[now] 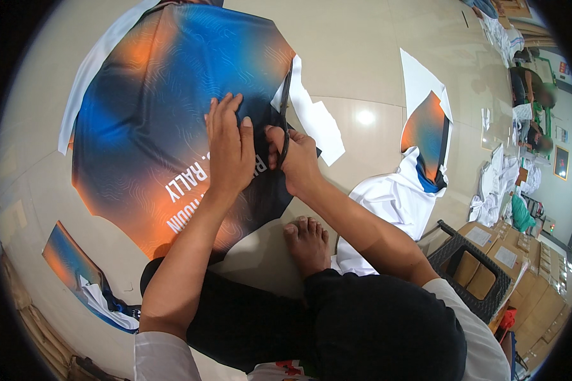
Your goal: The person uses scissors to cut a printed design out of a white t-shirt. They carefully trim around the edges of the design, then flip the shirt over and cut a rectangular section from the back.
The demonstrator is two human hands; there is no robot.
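A large printed fabric panel in blue, orange and dark tones lies on the tiled floor, with white lettering across it. My left hand rests flat on it, fingers slightly spread. My right hand, just right of my left, grips black scissors, whose blades point away from me along the panel's right edge. A narrow white offcut lies beside the blades. My bare foot is on the floor below my right hand.
Printed fabric pieces lie left and right, with white cloth beside the latter. A black plastic crate and cardboard boxes sit at lower right. People and piles of white cloth are along the far right.
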